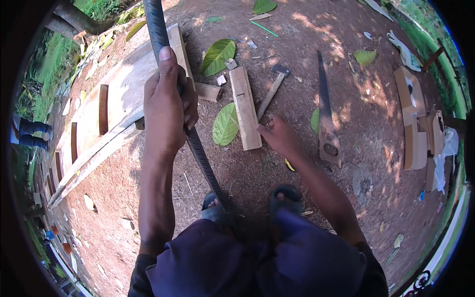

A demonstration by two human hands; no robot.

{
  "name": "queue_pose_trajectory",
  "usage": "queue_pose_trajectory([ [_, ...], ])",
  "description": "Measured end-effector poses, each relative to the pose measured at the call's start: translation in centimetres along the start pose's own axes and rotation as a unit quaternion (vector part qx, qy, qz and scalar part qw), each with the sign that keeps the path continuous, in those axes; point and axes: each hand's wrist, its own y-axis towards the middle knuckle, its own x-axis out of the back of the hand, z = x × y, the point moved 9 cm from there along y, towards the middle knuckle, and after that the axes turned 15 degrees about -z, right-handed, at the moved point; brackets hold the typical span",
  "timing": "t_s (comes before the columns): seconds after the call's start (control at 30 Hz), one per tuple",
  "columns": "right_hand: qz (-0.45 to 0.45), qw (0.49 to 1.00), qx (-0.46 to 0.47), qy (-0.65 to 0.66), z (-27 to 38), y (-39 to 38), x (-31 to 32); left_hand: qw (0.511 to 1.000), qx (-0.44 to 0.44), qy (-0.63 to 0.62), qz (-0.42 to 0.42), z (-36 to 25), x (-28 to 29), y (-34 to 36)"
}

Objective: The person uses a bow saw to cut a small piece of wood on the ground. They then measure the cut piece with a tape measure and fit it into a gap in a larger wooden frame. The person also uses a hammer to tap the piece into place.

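Observation:
My left hand [168,109] is wrapped round a long dark ribbed bar [200,158], thumb lying along its upper side. The bar slants from the top of the view down to my left sandal [217,210]. Lower and to the right, my right hand [283,138] hovers by a short wooden block [246,111] with a dark mark on its top. Its thumb and a finger are apart, near the block's edge and the handle end of a hammer [272,94]; whether they touch either I cannot tell. The hammer lies on the ground, its dark head pointing away.
A handsaw [326,114] lies to the right of the hammer. On the left rests a long wooden frame [126,81] with crosspieces. Opened cardboard boxes [414,123] stand at the right. Large green leaves [225,123] are scattered about. Another person's legs [33,133] show at the far left.

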Motion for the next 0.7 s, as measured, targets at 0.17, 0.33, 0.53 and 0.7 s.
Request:
queue_pose_trajectory([
  [0.17,0.065,0.990,-0.071,-0.108,0.2,2.2,-4.5,0.999,0.018,0.033,-0.030,1.5,2.5,2.6],
  [0.33,0.117,0.985,0.003,-0.130,3.5,1.8,-7.0,0.996,0.016,0.070,-0.047,0.7,5.6,4.3],
  [0.53,0.182,0.972,-0.103,-0.108,4.9,-0.7,-6.6,0.989,0.081,0.118,-0.042,3.9,10.4,4.4],
  [0.7,0.120,0.941,-0.147,0.281,1.2,-3.7,-6.1,0.956,0.120,0.255,-0.075,13.3,17.0,0.0],
])
